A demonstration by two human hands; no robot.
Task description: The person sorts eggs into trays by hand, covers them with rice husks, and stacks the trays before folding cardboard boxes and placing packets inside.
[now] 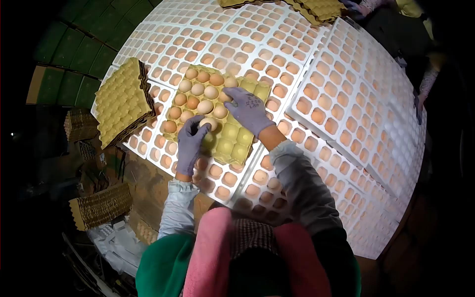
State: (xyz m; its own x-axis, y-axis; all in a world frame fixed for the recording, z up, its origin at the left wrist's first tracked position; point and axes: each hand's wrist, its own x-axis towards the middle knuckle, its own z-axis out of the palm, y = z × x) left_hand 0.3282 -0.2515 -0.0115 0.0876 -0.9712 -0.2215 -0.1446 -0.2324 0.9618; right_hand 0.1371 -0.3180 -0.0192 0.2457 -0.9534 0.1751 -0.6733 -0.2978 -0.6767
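A yellow pulp egg tray (228,144) lies on white foam trays in front of me, its left part filled with brown and pale eggs (197,89). The cups on its right and near side hold no eggs. My left hand (189,144), in a grey glove, pinches a pale egg (209,123) at the tray's near edge between thumb and fingers. My right hand (247,110), gloved too, reaches over the tray from the right. Its fingers are curled round another egg (225,96), partly hidden by the glove.
White foam trays (297,108) full of eggs cover the table, stacked higher on the right. A stack of yellow egg trays (121,101) stands left, with more trays (316,11) at the far edge. Another person's hand (419,106) is at the right edge. Bundled trays (101,205) lie below left.
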